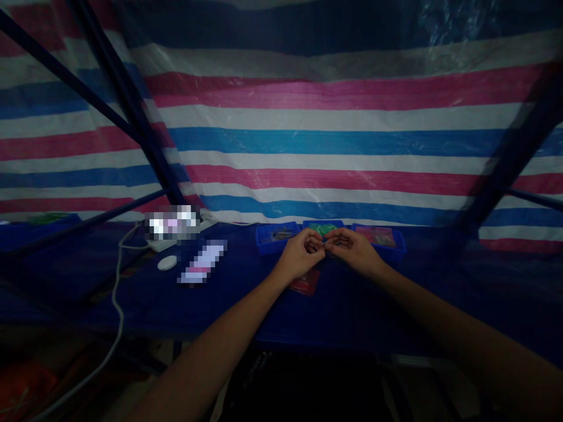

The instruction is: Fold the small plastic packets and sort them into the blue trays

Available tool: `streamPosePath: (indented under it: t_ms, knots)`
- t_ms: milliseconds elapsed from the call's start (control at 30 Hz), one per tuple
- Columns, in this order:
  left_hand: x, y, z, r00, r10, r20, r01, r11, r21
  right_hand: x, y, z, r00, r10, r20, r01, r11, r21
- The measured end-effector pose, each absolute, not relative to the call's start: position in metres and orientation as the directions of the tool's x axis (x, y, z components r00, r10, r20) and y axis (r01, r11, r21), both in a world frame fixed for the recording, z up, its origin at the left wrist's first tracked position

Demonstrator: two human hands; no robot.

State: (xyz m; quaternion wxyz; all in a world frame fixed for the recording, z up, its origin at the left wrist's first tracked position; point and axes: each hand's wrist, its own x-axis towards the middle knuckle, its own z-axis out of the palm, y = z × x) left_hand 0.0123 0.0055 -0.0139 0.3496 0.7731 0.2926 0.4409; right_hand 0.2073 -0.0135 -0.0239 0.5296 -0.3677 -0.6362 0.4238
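My left hand (302, 253) and my right hand (354, 250) meet above the blue table, fingertips pinched close together. Whatever lies between the fingertips is too small and dark to name. Just below my left hand, a red card or packet (307, 283) lies flat on the table. Behind the hands stand blue bins: the left bin (264, 247) holds thin metal-looking pieces (282, 234), the middle one holds green items (323, 228), and the right bin (396, 254) holds reddish packets (373, 235). My hands partly cover the bins.
On the left of the table (246, 310) are a blurred-out phone-like object (203, 262), a round white disc (167, 262) and a white power strip (165, 241). A white cable (118, 293) hangs over the edge. Blue metal posts (152, 155) and striped sheeting (325, 140) rise behind.
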Motion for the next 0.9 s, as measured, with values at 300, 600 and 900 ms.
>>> streamPosePath:
  t_ms: [300,600,900]
  knots:
    - [0.0113,0.0056,-0.0113,0.449,0.758,0.473,0.118,-0.576,0.809,0.2092,-0.0145,-0.0221,-0.156,0.909,0.386,0.021,0.394,-0.919]
    - [0.0111,0.0056,-0.0111,0.465,0.73,0.5,0.166,-0.627,0.761,0.21,-0.0111,-0.0259,-0.158,0.907,0.391,0.011,0.398,-0.918]
    - [0.0109,0.0048,-0.0121,0.455,0.737,0.499,0.192,-0.628,0.754,0.2098,-0.0098,-0.0268,-0.16,0.914,0.372,0.01,0.379,-0.925]
